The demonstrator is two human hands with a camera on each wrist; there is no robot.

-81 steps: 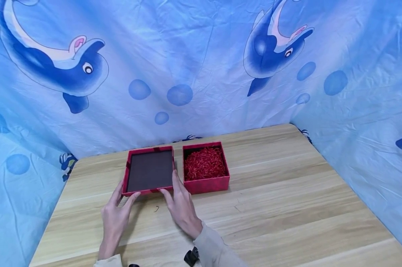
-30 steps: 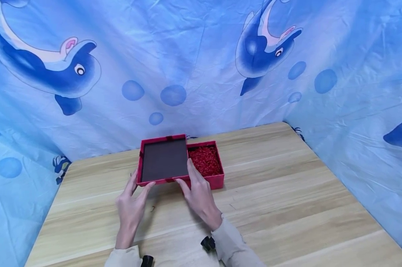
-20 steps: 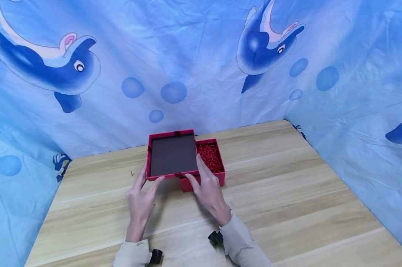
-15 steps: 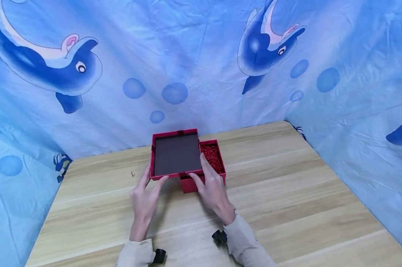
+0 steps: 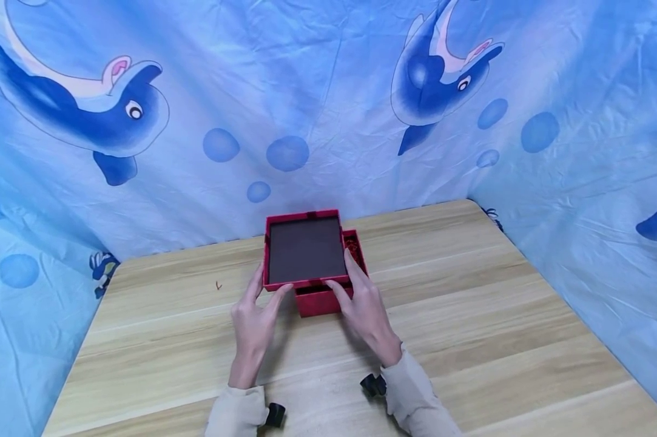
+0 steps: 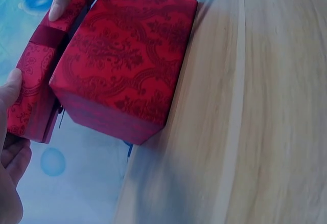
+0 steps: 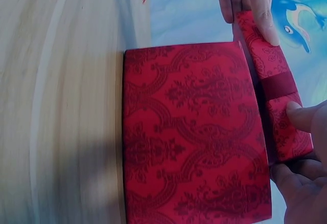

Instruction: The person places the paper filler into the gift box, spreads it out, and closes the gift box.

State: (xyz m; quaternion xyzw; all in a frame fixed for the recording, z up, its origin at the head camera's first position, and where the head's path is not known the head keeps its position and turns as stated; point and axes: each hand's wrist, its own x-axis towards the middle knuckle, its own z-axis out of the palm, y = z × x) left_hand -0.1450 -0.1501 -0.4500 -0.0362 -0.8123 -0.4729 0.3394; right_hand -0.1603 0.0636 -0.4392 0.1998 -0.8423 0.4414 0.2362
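Observation:
Both hands hold a red box lid (image 5: 306, 250) with its dark panel facing up, raised just over the red box (image 5: 318, 303). My left hand (image 5: 253, 321) grips the lid's near left corner, and my right hand (image 5: 367, 308) pinches its near right corner. The lid covers most of the box's opening; a strip of red shredded paper (image 5: 352, 245) shows at the right. In the left wrist view, the box (image 6: 127, 55) has a dark damask pattern. A gap separates it from the lid (image 7: 266, 63) in the right wrist view, where a ribbon band (image 7: 279, 84) crosses the lid's side.
The box stands on a wooden table (image 5: 470, 303), toward its back edge. Behind and beside the table hangs a blue curtain (image 5: 328, 91) with dolphins and bubbles. A small red paper shred (image 5: 218, 285) lies on the table to the left.
Both hands have lifted the lid from beside the box and carried it rightward over it. In the last half second it has moved further right, hiding more of the shredded paper.

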